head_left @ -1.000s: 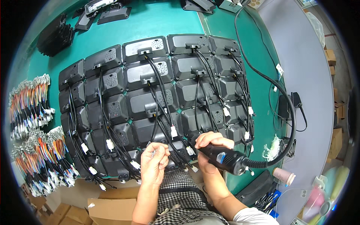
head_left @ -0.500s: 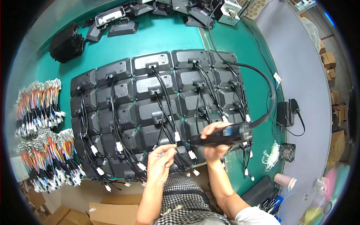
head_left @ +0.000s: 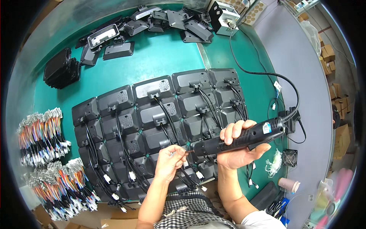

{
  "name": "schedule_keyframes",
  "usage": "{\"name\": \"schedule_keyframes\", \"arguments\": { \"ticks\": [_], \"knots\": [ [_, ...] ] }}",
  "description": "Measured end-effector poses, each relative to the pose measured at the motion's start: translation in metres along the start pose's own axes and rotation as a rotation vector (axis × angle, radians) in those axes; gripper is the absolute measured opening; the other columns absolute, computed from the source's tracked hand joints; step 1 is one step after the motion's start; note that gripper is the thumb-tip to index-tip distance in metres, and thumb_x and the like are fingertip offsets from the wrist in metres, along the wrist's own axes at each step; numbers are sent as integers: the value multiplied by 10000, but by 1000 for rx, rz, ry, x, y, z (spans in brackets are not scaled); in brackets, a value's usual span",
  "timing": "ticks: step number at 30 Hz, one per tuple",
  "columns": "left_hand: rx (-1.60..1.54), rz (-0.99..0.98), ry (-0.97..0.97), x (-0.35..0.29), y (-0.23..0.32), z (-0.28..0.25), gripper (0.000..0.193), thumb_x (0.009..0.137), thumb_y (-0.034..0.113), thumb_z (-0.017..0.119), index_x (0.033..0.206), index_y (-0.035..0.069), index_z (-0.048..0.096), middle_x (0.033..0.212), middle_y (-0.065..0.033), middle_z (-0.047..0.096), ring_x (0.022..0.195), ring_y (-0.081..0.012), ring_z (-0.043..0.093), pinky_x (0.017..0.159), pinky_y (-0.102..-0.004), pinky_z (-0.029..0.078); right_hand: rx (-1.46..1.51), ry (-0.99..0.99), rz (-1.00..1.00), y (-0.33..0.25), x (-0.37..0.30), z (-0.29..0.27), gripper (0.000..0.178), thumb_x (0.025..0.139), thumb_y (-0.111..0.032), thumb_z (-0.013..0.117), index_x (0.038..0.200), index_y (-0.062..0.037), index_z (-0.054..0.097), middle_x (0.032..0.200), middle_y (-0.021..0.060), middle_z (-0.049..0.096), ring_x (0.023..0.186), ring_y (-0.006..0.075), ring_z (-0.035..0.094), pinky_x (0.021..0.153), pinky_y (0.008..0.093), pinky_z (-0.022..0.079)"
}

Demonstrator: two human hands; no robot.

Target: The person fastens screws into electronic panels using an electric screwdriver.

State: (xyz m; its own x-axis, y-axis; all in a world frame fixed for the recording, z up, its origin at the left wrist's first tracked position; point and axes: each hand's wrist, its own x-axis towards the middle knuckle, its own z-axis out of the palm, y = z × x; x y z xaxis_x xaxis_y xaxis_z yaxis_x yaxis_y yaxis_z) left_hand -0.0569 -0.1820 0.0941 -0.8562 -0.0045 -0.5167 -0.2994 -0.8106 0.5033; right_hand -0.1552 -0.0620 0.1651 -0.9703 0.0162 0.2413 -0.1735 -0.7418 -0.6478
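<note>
My right hand [head_left: 240,150] is wrapped round a black electric screwdriver [head_left: 263,131], thumb stretched along its underside. The tool lies nearly level, its bit pointing left. At the bit's tip, the fingers of my left hand [head_left: 170,162] are pinched together; whatever they hold is too small or hidden to make out. Beneath both hands, rows of black plastic housings [head_left: 150,87] lie back side up, edge to edge. Black cables [head_left: 166,114] with white connectors run from them toward me.
Two piles of multicoloured wire harnesses [head_left: 44,133] lie at the left. Stacked black parts [head_left: 61,70] and loose housings [head_left: 119,50] occupy the far side. A metal power box [head_left: 225,19] feeds the tool's cord. A small fan [head_left: 289,157] and a pink cup [head_left: 288,184] stand at the right.
My view has shifted, so the housings appear lower. The screwdriver has moved right and its rear end tilts up more. My left fingers have come to the bit's tip.
</note>
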Motion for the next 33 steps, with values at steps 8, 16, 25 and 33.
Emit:
{"name": "schedule_keyframes", "arguments": {
  "ticks": [8, 16, 25, 33],
  "knots": [
    [43, -226, -18, 22, 15, -15, 443, 910, 357, 372, 846, -41, 556, 652, -42, 508, 496, -35, 391, 395, -151, 269, -158, -37, -75, 45, 29, -15, 630, 701, -613, 541, 942, -40, 437, 730, 80, 494, 553, 174, 476, 516, 272, 396],
    [-159, -7, 154, 25, 20, -18, 200, 856, 132, 498, 952, -43, 511, 695, -59, 525, 501, -48, 390, 406, -147, 289, -399, -37, -64, 101, 30, -41, 681, 598, -534, 700, 950, -39, 391, 738, 91, 481, 589, 175, 490, 533, 285, 436],
    [-200, 61, 170, 24, 21, -30, 151, 863, 132, 498, 930, -2, 523, 722, -79, 553, 505, -34, 386, 407, -141, 277, -348, -136, -93, 105, 23, -35, 701, 554, -477, 759, 961, -37, 397, 730, 94, 508, 594, 173, 514, 550, 293, 458],
    [-245, 69, 197, 25, 18, -36, 143, 837, 130, 544, 872, -9, 542, 712, -73, 544, 511, -42, 397, 410, -141, 287, -512, -143, -159, 114, 21, -40, 716, 604, -626, 626, 925, -45, 360, 678, 93, 466, 503, 161, 460, 454, 257, 419]
  ]
}}
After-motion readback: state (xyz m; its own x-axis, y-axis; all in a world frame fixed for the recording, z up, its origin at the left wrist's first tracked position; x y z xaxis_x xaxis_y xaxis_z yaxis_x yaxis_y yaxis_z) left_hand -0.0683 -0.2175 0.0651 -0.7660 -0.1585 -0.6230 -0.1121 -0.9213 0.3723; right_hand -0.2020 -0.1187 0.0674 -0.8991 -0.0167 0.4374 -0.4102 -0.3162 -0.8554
